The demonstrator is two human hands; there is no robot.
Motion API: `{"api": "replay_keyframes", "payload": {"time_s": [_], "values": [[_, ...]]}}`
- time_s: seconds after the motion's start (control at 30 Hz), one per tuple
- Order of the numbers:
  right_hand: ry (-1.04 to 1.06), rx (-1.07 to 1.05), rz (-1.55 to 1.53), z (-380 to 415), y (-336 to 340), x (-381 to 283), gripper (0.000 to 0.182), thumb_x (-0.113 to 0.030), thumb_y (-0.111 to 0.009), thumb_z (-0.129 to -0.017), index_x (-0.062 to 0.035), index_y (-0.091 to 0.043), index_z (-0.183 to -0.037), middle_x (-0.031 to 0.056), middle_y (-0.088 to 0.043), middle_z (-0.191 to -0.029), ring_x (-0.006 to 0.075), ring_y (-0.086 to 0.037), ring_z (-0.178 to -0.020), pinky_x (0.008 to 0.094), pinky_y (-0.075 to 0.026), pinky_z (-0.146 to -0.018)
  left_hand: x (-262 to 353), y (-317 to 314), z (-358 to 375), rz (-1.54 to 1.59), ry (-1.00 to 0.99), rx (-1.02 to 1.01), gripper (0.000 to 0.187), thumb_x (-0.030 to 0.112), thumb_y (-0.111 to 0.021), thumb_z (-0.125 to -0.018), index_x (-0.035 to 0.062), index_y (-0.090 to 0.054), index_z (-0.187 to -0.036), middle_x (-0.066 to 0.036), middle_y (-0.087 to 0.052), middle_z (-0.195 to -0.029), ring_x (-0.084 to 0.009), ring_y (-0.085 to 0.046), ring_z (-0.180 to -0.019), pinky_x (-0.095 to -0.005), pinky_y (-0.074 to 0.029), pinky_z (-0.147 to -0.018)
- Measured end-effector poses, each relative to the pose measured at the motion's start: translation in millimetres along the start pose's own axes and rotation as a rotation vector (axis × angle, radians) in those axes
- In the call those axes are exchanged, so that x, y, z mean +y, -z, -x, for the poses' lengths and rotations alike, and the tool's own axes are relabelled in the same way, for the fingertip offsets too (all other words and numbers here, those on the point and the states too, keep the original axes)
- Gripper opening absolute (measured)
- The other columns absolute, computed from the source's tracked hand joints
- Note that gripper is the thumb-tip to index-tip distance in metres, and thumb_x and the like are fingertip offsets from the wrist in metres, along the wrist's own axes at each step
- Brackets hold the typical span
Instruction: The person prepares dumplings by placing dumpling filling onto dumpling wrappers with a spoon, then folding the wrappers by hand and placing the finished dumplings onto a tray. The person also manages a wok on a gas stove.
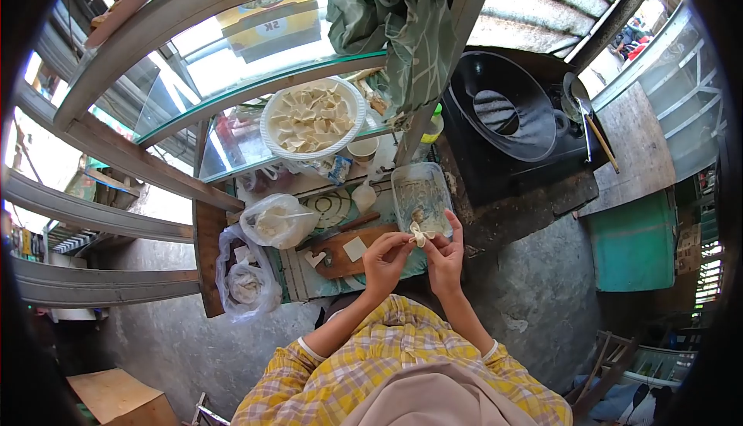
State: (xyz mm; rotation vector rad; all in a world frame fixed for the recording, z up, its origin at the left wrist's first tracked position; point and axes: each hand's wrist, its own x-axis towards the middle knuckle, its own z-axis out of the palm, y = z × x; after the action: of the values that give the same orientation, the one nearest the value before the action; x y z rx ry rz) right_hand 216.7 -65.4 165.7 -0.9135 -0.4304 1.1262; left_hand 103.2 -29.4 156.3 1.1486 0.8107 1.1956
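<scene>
Between my two hands is a small pale folded dumpling [419, 235], pinched by the fingertips. My left hand [384, 262] grips one side of it, and my right hand [445, 260] grips the other with its index finger raised. Just beyond the hands stands a clear plastic container [400, 182] with a little filling [418, 215] smeared in it. To the left lies a wooden board [334, 260] with one square wrapper [354, 249] on it. A white basin [271, 120] holding many folded dumplings [313, 120] sits on the glass shelf.
Plastic bags [275, 221] stand at the table's left side, with another bag [232, 271] at its edge. A large black wok [503, 109] rests on the stove at the right, beside a ladle [600, 140]. The glass cabinet's frame [116, 151] rises at the left.
</scene>
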Motion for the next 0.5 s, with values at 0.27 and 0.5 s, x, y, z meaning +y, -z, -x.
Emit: {"api": "replay_keyframes", "payload": {"time_s": [0.27, 0.5], "values": [[-0.074, -0.203, 0.193, -25.6, -27.3, -0.9, 0.071, 0.006, -0.064, -0.079, -0.0099, -0.027, -0.138, 0.0074, -0.062, -0.094, 0.0124, -0.06, -0.09, 0.0251, -0.047, -0.082, 14.1, 30.7, -11.0, -0.078, -0.056, 0.088, 0.015, -0.007, -0.061, -0.081, -0.0039, -0.064, -0.095, -0.007, -0.062, -0.097, -0.0128, -0.06, -0.09, -0.0243, -0.047, -0.08], [0.0, -0.484, 0.378, -95.7, -97.1, 8.5, 0.066, 0.004, -0.065, -0.079, -0.012, -0.032, -0.134, 0.0059, -0.062, -0.09, 0.0112, -0.061, -0.084, 0.025, -0.049, -0.075, 38.1, 73.5, -62.1, -0.145, -0.149, 0.249, 0.016, -0.003, -0.063, -0.081, -0.0028, -0.064, -0.097, -0.006, -0.063, -0.093, -0.011, -0.061, -0.085, -0.0242, -0.05, -0.074]]}}
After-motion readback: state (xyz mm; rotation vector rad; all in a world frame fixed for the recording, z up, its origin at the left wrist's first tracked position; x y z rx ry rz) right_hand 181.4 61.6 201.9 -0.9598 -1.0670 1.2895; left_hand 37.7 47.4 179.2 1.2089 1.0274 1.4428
